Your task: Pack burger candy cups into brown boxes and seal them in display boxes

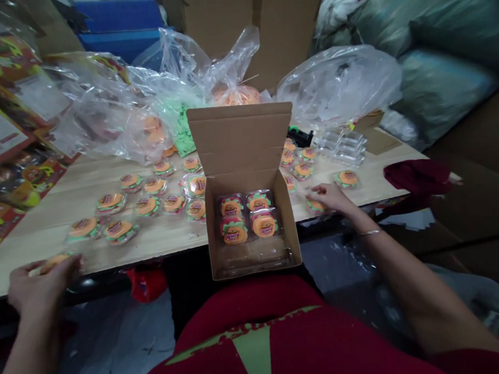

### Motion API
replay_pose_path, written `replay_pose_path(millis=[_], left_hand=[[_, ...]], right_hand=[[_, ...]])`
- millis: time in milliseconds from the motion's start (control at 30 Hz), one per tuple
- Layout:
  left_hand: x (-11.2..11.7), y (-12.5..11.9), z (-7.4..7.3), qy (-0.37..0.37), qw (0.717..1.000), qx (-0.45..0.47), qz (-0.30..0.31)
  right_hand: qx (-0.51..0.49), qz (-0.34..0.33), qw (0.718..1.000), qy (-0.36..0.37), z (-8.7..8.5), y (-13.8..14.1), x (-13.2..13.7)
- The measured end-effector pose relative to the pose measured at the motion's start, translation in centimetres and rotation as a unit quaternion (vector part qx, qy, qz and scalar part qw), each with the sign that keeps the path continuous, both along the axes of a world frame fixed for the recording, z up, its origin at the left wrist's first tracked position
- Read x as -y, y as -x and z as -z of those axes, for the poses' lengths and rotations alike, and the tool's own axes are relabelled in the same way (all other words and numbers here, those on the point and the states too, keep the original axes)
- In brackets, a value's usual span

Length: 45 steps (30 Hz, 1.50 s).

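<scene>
"So, grip?"
"My left hand (36,291) has fingers closed round a burger pack (54,263), front left of the table (166,237); my right hand (333,195) is at a second pack (315,206), right of the open box (291,221) — can't tell if gripped."
"Tip?"
"Light pinch, I'd say — squeezing could pop it."
"Room?"
"Pale tabletop, scattered packs (119,230); clear bags (341,87), carton (225,22), stuffed sacks (442,83) behind."

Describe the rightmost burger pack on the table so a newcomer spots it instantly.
From the open cardboard box in the middle, go right past the right hand. Between that hand and the dark red cloth, a clear burger pack, orange on top, sits on the table. Unlike the clustered packs nearer the box, it sits apart, farthest right.
</scene>
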State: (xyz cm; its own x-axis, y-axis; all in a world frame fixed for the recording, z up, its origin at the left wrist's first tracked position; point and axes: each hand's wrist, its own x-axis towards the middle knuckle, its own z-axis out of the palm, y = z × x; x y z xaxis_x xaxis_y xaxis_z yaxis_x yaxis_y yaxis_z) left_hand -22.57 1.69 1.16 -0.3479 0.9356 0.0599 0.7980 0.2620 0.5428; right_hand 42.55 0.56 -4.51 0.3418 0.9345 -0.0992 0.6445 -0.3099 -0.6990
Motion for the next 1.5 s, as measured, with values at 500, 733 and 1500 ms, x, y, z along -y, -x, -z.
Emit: replay_pose_path(millis=[500, 733, 1500], left_hand=[[5.9, -27.1, 0.1, -0.034, 0.877, -0.265, 0.400], [4.9, -24.7, -1.7, 0.048, 0.821, -0.208, 0.530], [0.4, -24.2, -1.6, 0.128, 0.795, -0.215, 0.552]], right_hand=[[0.282, -0.277, 0.910, -0.125, -5.7, 17.8, 7.6], [0.206, -0.445, 0.867, -0.094, -8.1, 14.8, 7.7], [0.288, -0.462, 0.831, -0.113, -5.5, 15.4, 5.1]])
